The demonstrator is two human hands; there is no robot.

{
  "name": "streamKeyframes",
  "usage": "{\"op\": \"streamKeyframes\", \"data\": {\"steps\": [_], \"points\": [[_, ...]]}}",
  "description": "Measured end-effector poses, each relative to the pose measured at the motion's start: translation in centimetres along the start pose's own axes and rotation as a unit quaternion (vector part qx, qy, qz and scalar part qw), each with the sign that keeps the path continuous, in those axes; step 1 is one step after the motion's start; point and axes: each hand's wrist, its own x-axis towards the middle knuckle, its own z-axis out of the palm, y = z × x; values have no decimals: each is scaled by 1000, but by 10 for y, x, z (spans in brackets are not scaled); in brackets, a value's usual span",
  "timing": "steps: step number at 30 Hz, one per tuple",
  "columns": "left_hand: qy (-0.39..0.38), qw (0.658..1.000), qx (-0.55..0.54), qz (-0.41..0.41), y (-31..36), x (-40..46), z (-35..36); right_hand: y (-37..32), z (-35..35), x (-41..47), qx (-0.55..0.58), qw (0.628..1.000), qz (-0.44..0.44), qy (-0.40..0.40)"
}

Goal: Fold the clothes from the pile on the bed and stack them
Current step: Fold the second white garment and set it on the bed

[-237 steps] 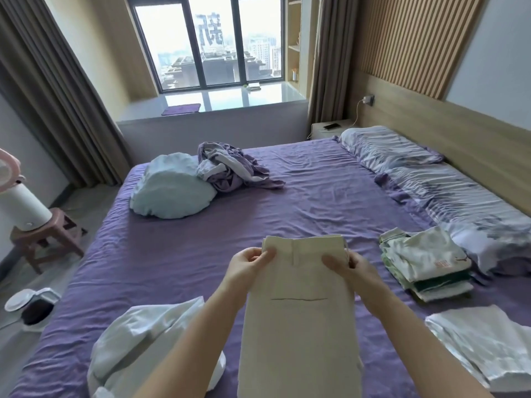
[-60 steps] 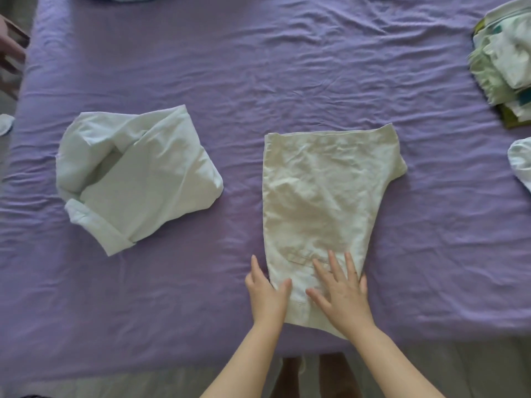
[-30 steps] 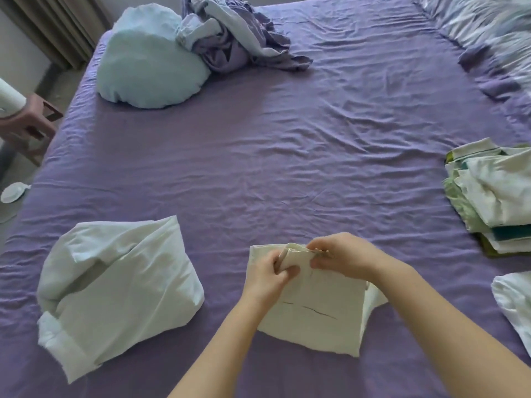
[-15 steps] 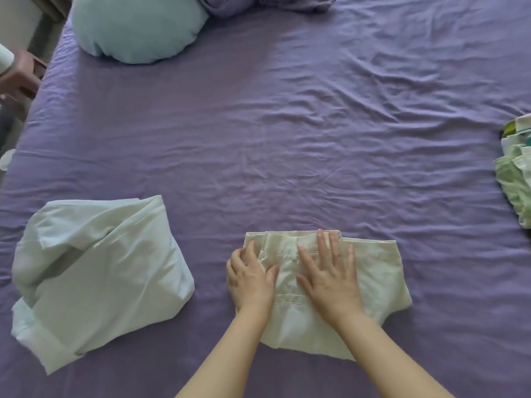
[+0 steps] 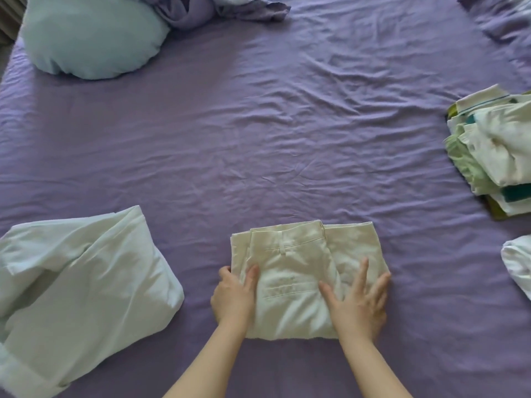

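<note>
Head view looks down on the purple bed [image 5: 287, 133], its sheet creased and wide across the frame, and against the pictures from moments before the change lies near its front edge: the cream trousers [image 5: 298, 271], which two seconds ago lay long and only half doubled, and one second ago were being lifted at the waistband, now sit as a compact squarish packet with the waistband and belt loop on top at the far side. To the left lies the pale white garment [image 5: 77, 294], loosely bundled and much as it was, not yet folded by the look of it; far left at the back rests the light blue pillow [image 5: 86, 35] with crumpled purple bedding [image 5: 218, 7] just beside it. At the right edge stands the stack of folded clothes [image 5: 494, 156], well apart from the packet, and below it a corner of another white piece [image 5: 517, 262]. The left hand [image 5: 234, 297] has slid from the top of the cloth to its left edge, its grip a pinch on that edge, thumb above and fingers curling to the side. The right hand [image 5: 359, 300] has moved outward to the right edge, fingers spread flat and pressing. I judge the folding of this piece done; carrying it to the stack seems next, and the loose layers could slip apart when lifted
</note>
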Motion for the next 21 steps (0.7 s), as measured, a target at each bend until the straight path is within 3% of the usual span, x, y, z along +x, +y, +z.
{"op": "streamKeyframes", "data": {"steps": [7,10,13,17,21], "points": [[-60,983,-167,47,-4,-21,-15,2,-13,-20,185,980,69,-29],[-75,968,-232,55,-8,-46,-26,8,-33,-33,198,977,74,-30],[-71,957,-274,71,-3,-80,-38,18,-67,-50,193,980,39,-8],[-80,945,-305,86,26,-126,-53,37,-124,-60,267,964,-10,8],[-78,946,-294,107,70,-165,-51,65,-178,-49,247,968,-37,37]]}}
